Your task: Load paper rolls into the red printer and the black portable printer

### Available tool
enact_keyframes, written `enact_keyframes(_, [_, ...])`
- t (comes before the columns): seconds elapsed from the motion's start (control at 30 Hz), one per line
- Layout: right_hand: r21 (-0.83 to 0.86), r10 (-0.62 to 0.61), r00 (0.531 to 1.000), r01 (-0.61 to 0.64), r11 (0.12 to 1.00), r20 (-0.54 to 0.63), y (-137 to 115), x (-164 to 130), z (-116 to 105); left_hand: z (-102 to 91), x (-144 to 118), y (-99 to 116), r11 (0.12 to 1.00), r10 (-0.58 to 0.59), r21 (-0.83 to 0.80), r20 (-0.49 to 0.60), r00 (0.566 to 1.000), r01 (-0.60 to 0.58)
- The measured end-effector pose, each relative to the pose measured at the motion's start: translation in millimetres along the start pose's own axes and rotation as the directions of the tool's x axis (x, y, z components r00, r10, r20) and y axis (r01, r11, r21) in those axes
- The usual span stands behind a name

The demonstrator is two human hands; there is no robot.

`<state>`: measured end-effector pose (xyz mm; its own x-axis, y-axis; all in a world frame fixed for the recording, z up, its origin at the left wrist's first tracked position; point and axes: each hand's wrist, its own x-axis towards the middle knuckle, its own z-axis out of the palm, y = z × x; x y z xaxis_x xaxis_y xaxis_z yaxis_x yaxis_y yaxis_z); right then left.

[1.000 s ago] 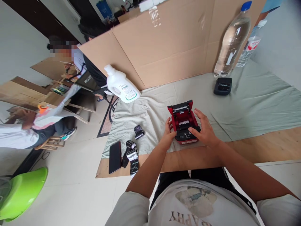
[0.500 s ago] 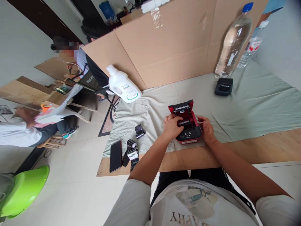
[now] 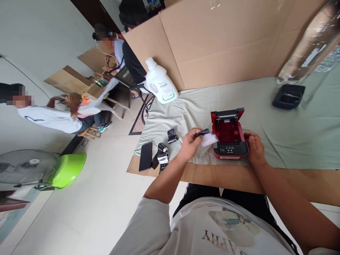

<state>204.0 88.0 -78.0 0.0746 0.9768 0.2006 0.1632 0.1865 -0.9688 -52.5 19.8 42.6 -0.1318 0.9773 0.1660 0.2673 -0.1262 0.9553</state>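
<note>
A small red-and-black portable printer point(image 3: 230, 150) stands on the cloth with its lid point(image 3: 227, 115) raised, and its red paper bay shows bare. Just left of it, my left hand point(image 3: 190, 144) pinches a small paper roll point(image 3: 209, 139), black on the outside and whitish at its side, slightly blurred. The roll's right end overlaps the printer's left edge; whether they touch I cannot tell. My right hand point(image 3: 255, 148) is curled against the printer's right side, steadying it. Several black rolls lie to the left, among them a silvery one point(image 3: 163, 158) and a dark one point(image 3: 172, 137).
A phone point(image 3: 145, 157) lies at the table's left front corner. Behind stand a white jug point(image 3: 162, 83) and a cardboard panel point(image 3: 225, 46). Another black printer point(image 3: 288, 96) and a large clear bottle point(image 3: 309, 49) are at the right. Other people sit at the left, near a fan point(image 3: 29, 166).
My left hand has come out of the printer's bay and moved left with the roll. My right hand has closed in on the printer's side. The view has swung left.
</note>
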Motion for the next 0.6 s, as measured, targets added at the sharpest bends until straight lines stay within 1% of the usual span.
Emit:
enact_keyframes(0.1, [-0.070, 0.001, 1.000, -0.001, 0.998, 0.009, -3, 1, 0, -45.5, -25, -16, 0.991, -0.092, 0.087, -0.100, 0.991, 0.101])
enact_keyframes(0.17, [-0.135, -0.008, 1.000, 0.009, 0.991, 0.007, -4, 1, -1, -69.3, -43, -29, 0.967, -0.143, 0.186, -0.171, 0.975, 0.174])
enact_keyframes(0.2, [-0.163, -0.015, 1.000, 0.015, 0.987, 0.004, -4, 2, -1, -78.9, -53, -35, 0.950, -0.140, 0.253, -0.182, 0.973, 0.183])
enact_keyframes(0.23, [-0.182, -0.020, 1.000, 0.020, 0.983, 0.000, -4, 2, -1, -87.4, -62, -39, 0.929, -0.120, 0.331, -0.160, 0.980, 0.168])
enact_keyframes(0.27, [-0.193, -0.025, 1.000, 0.024, 0.981, -0.001, -4, 2, -1, -95.1, -70, -43, 0.901, -0.096, 0.414, -0.100, 0.990, 0.129])
enact_keyframes(0.3, [-0.200, -0.028, 1.000, 0.027, 0.979, -0.001, -4, 2, -1, -102.5, -78, -46, 0.869, -0.080, 0.489, -0.012, 0.997, 0.075])
enact_keyframes(0.33, [-0.209, -0.030, 1.000, 0.029, 0.977, 0.000, -4, 2, -1, -109.7, -84, -48, 0.839, -0.076, 0.544, 0.079, 0.994, 0.021])
enact_keyframes(0.37, [-0.221, -0.029, 1.000, 0.028, 0.975, 0.002, -4, 2, -1, -117.3, -89, -50, 0.816, -0.080, 0.578, 0.144, 0.986, -0.018])
enact_keyframes(0.4, [-0.234, -0.025, 1.000, 0.026, 0.972, 0.004, -4, 2, -1, -125.3, -92, -52, 0.803, -0.086, 0.595, 0.161, 0.983, -0.028])
enact_keyframes(0.43, [-0.249, -0.021, 1.000, 0.022, 0.968, 0.006, -4, 2, -1, -133.8, -92, -55, 0.794, -0.086, 0.607, 0.123, 0.989, -0.006])
enact_keyframes(0.47, [-0.263, -0.017, 1.000, 0.018, 0.965, 0.006, -5, 3, -1, -142.5, -90, -59, 0.781, -0.082, 0.623, 0.038, 0.996, 0.041])
enact_keyframes(0.5, [-0.273, -0.014, 1.000, 0.015, 0.962, 0.006, -5, 3, -1, -151.3, -87, -63, 0.758, -0.077, 0.644, -0.069, 0.995, 0.103])
enact_keyframes(0.53, [-0.278, -0.011, 1.000, 0.012, 0.961, 0.005, -5, 3, -1, -159.8, -81, -67, 0.723, -0.077, 0.670, -0.167, 0.983, 0.170])
enact_keyframes(0.57, [-0.278, -0.006, 1.000, 0.007, 0.961, 0.003, -6, 3, -1, -167.6, -75, -72, 0.680, -0.088, 0.698, -0.228, 0.970, 0.226])
enact_keyframes(0.6, [-0.276, -0.002, 1.000, 0.002, 0.961, 0.000, -6, 3, -1, -174.4, -68, -76, 0.637, -0.118, 0.725, -0.242, 0.963, 0.260])
